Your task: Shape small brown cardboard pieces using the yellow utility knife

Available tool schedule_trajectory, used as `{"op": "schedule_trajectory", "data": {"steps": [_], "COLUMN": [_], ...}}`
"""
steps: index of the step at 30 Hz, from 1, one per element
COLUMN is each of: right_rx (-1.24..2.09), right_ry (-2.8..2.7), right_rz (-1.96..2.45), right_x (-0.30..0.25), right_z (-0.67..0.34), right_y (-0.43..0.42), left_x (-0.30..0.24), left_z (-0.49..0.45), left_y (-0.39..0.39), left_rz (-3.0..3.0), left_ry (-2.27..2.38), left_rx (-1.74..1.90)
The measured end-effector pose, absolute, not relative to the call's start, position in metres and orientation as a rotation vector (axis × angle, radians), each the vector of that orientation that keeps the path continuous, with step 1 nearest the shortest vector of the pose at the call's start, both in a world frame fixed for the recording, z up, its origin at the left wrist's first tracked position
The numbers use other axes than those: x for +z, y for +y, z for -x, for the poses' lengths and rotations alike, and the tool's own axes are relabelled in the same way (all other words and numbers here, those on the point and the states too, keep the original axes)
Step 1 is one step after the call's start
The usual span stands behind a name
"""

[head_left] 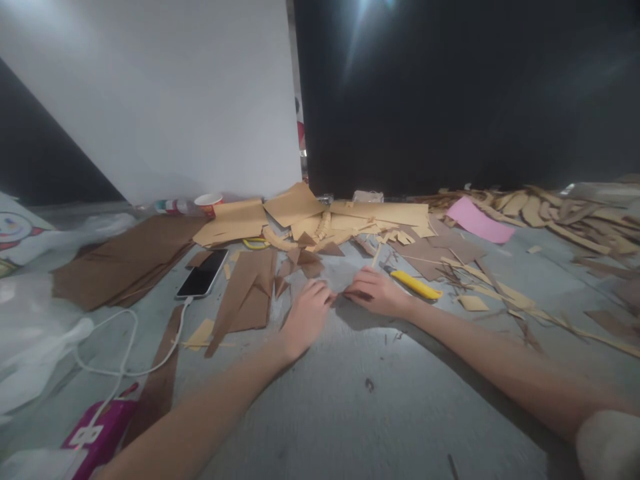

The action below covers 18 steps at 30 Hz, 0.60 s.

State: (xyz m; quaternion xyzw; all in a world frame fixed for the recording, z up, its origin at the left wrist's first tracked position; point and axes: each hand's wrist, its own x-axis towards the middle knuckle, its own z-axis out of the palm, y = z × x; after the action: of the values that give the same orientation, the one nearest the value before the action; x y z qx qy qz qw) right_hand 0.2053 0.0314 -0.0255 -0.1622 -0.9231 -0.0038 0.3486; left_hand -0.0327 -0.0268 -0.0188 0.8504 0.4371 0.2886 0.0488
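Observation:
Both my hands meet low over the grey floor (350, 400) in the middle of the view. My left hand (307, 315) is curled, fingertips pinched toward the right. My right hand (376, 292) is curled too, fingertips pointing left. Between the two sets of fingertips sits a small dark brown piece (341, 294) that both hands pinch; I cannot make out what it is. A yellow utility knife (415, 285) lies just right of my right hand. Brown cardboard triangles (250, 297) lie left of my left hand.
A black phone (203, 274) on a white cable (125, 347) lies left, with a magenta power bank (97, 433) at lower left. Cardboard sheets (350, 217), a pink sheet (479, 221), a red paper cup (209, 201) and scattered strips (525, 300) fill the back and right.

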Motion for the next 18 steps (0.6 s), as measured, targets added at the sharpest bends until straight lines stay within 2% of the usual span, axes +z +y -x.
{"op": "schedule_trajectory", "data": {"steps": [8, 18], "right_rx": [-0.442, -0.354], "right_ry": [-2.605, -2.673], "right_rz": [0.366, 0.368], "right_x": [-0.0276, -0.0299], "right_z": [-0.2112, -0.2118], "right_y": [0.0348, 0.0384], "left_x": [-0.0165, -0.0177], "left_z": [0.0273, 0.0249], "left_y": [-0.0343, -0.0371], "left_rz": [-2.731, -2.976], "left_ry": [1.385, 1.365], "left_rx": [0.778, 0.408]}}
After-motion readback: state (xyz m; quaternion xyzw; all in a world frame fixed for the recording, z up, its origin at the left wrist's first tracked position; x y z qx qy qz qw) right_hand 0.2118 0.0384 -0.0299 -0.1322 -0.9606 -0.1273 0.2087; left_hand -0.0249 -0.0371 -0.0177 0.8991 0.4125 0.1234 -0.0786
